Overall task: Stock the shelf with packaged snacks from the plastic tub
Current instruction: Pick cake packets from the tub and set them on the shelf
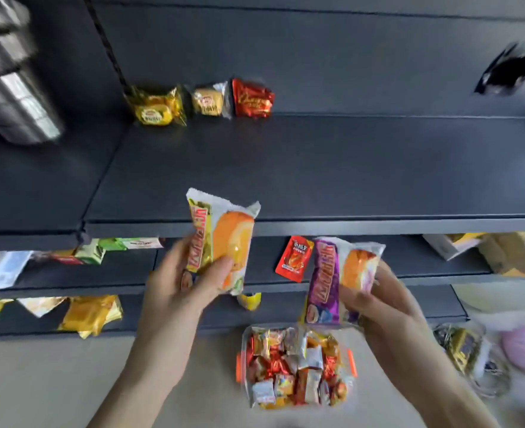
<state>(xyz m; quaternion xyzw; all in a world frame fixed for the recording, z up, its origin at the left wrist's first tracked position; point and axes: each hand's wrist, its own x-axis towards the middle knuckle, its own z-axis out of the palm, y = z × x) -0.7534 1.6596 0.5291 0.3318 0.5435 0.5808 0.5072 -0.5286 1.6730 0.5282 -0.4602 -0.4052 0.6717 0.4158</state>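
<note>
1. Held upright in the left hand point(187, 282), thumb across the front and fingers curled behind: a yellow packet point(221, 239), top end over the front edge of the top shelf point(316, 168).
2. Gripped in the right hand point(378, 301), fingers curled round the lower half: a purple packet point(335, 279), tilted, in front of the lower shelf point(424, 267).
3. Standing on the floor below both hands: the tub point(246, 393), open-topped, full of small mixed packets.
4. Ranged along the back left corner of the top shelf: a yellow cake packet point(156, 106), a beige cake packet point(208, 100) and a red packet point(253, 98), the last two touching.
5. Lying on the lower shelf, just left of the purple packet: a small red sachet point(295, 257).
6. Blurred at the left ends of the lower shelves: further packets, kind not readable.
</note>
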